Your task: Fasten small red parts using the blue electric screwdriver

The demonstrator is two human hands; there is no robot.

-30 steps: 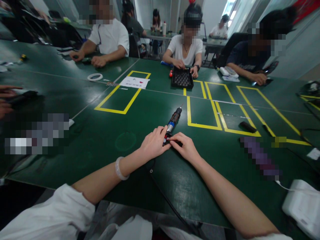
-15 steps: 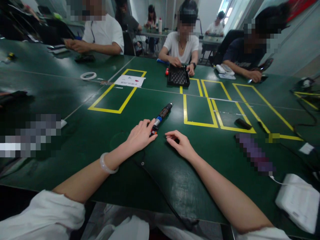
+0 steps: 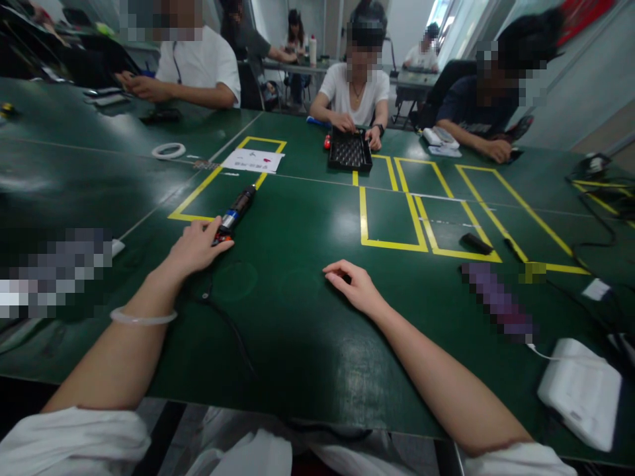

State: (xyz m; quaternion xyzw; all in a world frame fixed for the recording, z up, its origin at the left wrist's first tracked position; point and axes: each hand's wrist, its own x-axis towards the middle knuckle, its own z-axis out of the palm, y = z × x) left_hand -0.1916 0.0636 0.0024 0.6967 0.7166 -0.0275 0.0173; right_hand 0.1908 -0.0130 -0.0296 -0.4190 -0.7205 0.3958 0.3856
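Note:
My left hand point(image 3: 194, 248) is closed around the rear end of an electric screwdriver point(image 3: 238, 208), partly hiding it. The tool lies low over the green table point(image 3: 292, 330), its tip pointing away and to the right, at the edge of a yellow-taped rectangle. A black cord point(image 3: 233, 324) trails from its rear toward the front edge of the table. My right hand point(image 3: 354, 285) rests on the tabletop in the middle, fingers loosely curved, with a gap between thumb and forefinger and nothing held.
A printed white sheet point(image 3: 255, 160) and a tape roll point(image 3: 169, 151) lie at the far left. Across the table a person handles a black tray point(image 3: 350, 151). On the right are a small black object point(image 3: 477, 243), a blurred phone-like item point(image 3: 499, 301) and a white box point(image 3: 580, 393).
My left hand has carried the electric screwdriver left and slightly away from me, its cord following. My right hand has stayed in place. The view has shifted slightly.

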